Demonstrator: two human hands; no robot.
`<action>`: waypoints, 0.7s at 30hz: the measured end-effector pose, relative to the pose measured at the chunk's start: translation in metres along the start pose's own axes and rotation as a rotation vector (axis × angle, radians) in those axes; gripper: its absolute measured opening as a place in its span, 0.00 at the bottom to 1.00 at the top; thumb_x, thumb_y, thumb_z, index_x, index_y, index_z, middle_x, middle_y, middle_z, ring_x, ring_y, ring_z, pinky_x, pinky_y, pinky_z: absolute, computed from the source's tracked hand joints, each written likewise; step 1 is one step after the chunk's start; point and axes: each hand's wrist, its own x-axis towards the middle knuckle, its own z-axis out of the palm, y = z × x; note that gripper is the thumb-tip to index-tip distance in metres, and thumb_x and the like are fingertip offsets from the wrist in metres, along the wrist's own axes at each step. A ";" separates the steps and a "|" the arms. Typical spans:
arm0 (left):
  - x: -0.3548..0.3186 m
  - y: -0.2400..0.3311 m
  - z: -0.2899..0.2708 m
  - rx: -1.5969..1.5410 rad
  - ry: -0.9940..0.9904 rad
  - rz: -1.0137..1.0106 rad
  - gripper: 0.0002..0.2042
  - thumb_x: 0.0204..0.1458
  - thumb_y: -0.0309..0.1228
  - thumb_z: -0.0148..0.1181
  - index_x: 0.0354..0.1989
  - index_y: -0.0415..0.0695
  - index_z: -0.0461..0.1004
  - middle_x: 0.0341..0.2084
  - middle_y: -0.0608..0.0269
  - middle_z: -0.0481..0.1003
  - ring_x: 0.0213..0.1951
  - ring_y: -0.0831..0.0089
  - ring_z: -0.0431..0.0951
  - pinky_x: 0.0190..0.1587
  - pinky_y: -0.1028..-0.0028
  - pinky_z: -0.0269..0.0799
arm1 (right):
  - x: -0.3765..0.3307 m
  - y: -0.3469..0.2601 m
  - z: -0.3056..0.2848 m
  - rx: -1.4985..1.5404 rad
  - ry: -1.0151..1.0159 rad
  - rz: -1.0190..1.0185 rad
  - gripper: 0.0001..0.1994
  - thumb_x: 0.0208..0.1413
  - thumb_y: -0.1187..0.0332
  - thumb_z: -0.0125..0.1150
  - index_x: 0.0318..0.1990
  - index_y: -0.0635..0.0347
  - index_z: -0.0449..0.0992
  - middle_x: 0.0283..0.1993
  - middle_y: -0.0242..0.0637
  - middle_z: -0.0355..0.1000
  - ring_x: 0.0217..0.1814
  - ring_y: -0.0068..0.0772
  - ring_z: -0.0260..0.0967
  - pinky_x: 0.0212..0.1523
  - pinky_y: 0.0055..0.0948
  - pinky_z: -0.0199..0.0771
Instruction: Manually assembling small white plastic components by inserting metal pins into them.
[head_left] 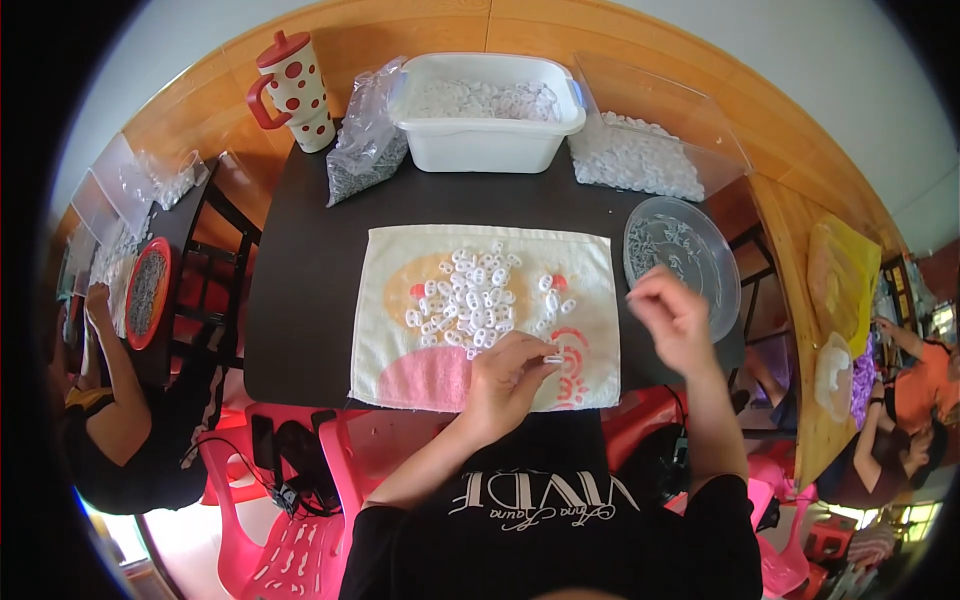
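Observation:
Between the thumb and fingertips of my left hand is a small white plastic piece, held over the near edge of a patterned towel. On the towel lies a pile of similar white two-holed plastic pieces, with several loose ones to its right. My right hand is raised at the near left rim of a round clear tray. Its fingers are pinched together; whatever is in them is too small to make out. Small grey screw-like parts are scattered in the tray.
At the back stand a white tub of white pieces, a clear bin of more, a plastic bag of grey parts and a dotted tumbler. People sit at tables on both sides; a pink chair is behind left.

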 end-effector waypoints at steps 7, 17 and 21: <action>-0.001 -0.002 0.005 0.324 0.040 0.307 0.13 0.45 0.14 0.65 0.41 0.37 0.80 0.35 0.56 0.74 0.29 0.70 0.75 0.29 0.75 0.70 | -0.020 -0.025 0.058 0.169 -0.110 0.016 0.05 0.53 0.86 0.58 0.35 0.68 0.73 0.34 0.38 0.71 0.35 0.28 0.70 0.39 0.24 0.68; -0.017 0.018 0.006 0.908 -0.199 0.411 0.17 0.40 0.22 0.58 0.41 0.36 0.77 0.39 0.55 0.71 0.42 0.58 0.70 0.42 0.66 0.70 | -0.038 0.002 0.071 0.048 0.014 0.036 0.06 0.50 0.87 0.57 0.35 0.69 0.73 0.32 0.40 0.71 0.32 0.30 0.71 0.34 0.23 0.69; -0.013 0.021 0.001 0.817 -0.200 0.408 0.16 0.39 0.22 0.59 0.41 0.34 0.77 0.39 0.52 0.72 0.41 0.56 0.70 0.41 0.64 0.71 | -0.039 0.006 0.071 0.092 0.048 0.032 0.06 0.50 0.87 0.56 0.34 0.69 0.73 0.31 0.40 0.71 0.31 0.29 0.72 0.34 0.23 0.69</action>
